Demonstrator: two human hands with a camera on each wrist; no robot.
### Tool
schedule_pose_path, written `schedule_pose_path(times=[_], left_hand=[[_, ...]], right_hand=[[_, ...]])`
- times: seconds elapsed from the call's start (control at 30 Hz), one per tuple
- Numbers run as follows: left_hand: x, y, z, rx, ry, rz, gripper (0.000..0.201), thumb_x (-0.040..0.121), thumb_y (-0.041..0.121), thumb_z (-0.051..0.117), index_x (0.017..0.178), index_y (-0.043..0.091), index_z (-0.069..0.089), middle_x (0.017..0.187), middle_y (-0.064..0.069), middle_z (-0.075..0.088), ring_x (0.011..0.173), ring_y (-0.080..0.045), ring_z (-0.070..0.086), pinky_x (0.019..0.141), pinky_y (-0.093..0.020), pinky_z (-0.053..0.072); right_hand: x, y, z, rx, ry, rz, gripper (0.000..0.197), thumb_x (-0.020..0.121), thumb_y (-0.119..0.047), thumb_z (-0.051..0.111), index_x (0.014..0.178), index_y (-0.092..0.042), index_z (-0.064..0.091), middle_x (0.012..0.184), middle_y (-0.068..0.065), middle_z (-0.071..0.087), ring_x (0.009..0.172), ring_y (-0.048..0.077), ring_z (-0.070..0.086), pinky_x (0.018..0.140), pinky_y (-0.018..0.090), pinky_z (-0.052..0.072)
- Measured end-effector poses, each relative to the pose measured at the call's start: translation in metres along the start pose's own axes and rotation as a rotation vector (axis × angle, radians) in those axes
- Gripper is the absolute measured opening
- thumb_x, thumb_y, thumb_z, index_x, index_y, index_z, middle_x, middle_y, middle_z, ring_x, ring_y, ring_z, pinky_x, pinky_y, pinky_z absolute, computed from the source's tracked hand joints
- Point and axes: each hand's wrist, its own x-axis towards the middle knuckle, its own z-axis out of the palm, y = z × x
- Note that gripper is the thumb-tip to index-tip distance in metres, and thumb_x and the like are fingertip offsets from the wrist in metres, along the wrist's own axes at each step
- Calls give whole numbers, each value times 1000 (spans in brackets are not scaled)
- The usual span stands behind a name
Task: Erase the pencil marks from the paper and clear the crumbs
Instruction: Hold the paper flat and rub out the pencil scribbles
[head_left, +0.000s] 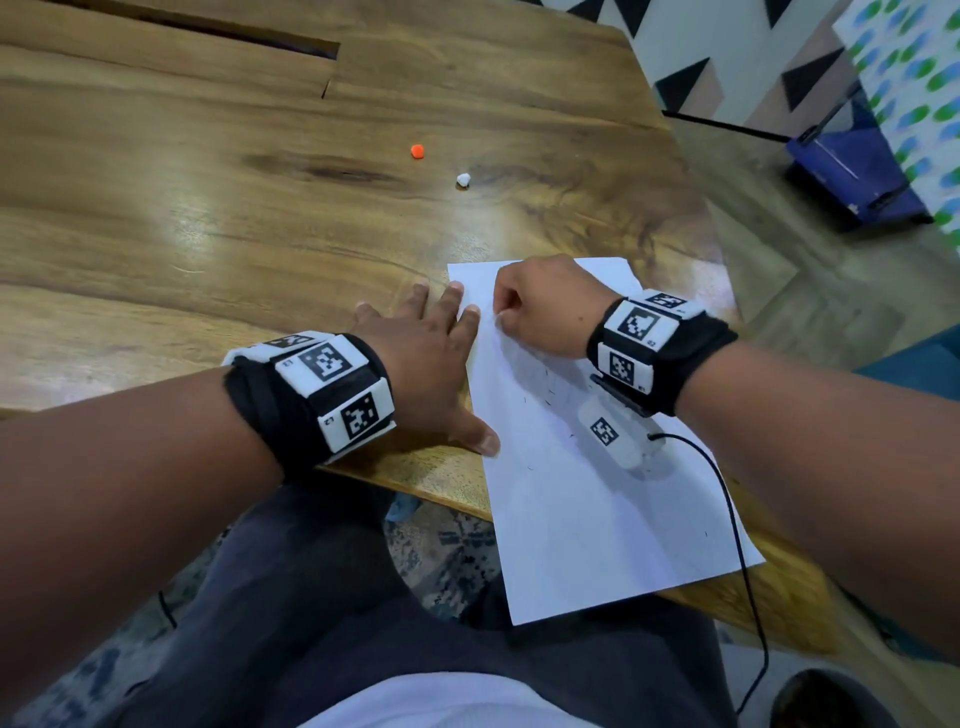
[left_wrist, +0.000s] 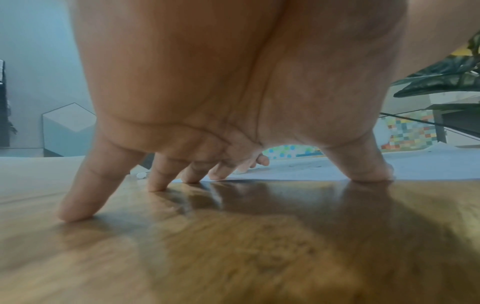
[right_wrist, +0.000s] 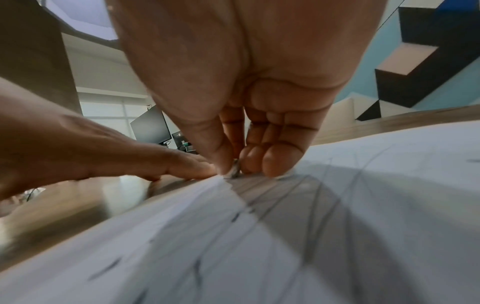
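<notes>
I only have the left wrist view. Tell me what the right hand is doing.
Observer: The right hand pinches a small eraser against the paper.
Operator: Report what's left on the sheet.
Observer: Faint pencil lines cross it, with dark crumbs scattered near the right wrist.
Operator: Say how the sheet sits on the table.
Observer: Its near end overhangs the table edge, above the person's lap.
</notes>
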Motion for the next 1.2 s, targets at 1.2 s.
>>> schedule_pose_path(times=[1.2], left_hand=[[1,5,-5,48,-25,12,141,55,102,48,158,32,-17,168,-9,-23,155,-38,-10,108,-74,31]], right_hand=[[-11,14,0,21,15,44,6,88,-18,57,88,-19,63,81,-9,58,87,18,58,73,30,47]])
